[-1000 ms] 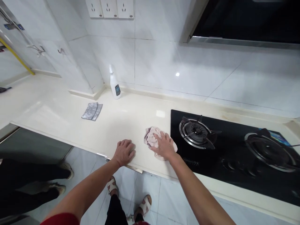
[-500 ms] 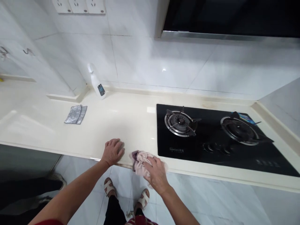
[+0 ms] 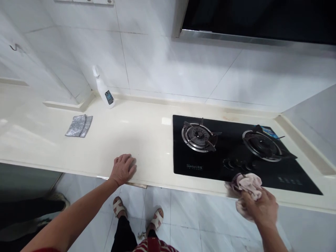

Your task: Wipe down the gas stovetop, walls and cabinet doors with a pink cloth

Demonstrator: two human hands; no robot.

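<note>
Right now, right hand (image 3: 259, 206) bunched tight around soft, crumpled pink cloth (image 3: 248, 183). Left hand (image 3: 123, 168) flat and open on smooth cream worktop (image 3: 136, 131). Shiny black glass stove (image 3: 236, 154) beside.

A person seen from their own head looking down, standing at a cream countertop (image 3: 78, 150). Both forearms are bare from the elbow to the wrist, with no watch, bracelet or ring visible. The left hand (image 3: 123, 169) and the right hand (image 3: 259, 207) are bare too, without gloves. Just below the countertop's front edge, near the bottom of the view, a sliver of a red sleeve (image 3: 43, 250) shows at the left upper arm. A patch of red patterned fabric (image 3: 151, 245) covers the torso. Below it are dark trousers (image 3: 122, 234). The feet wear pale open-toed sandals (image 3: 118, 206) with wide straps.
</note>
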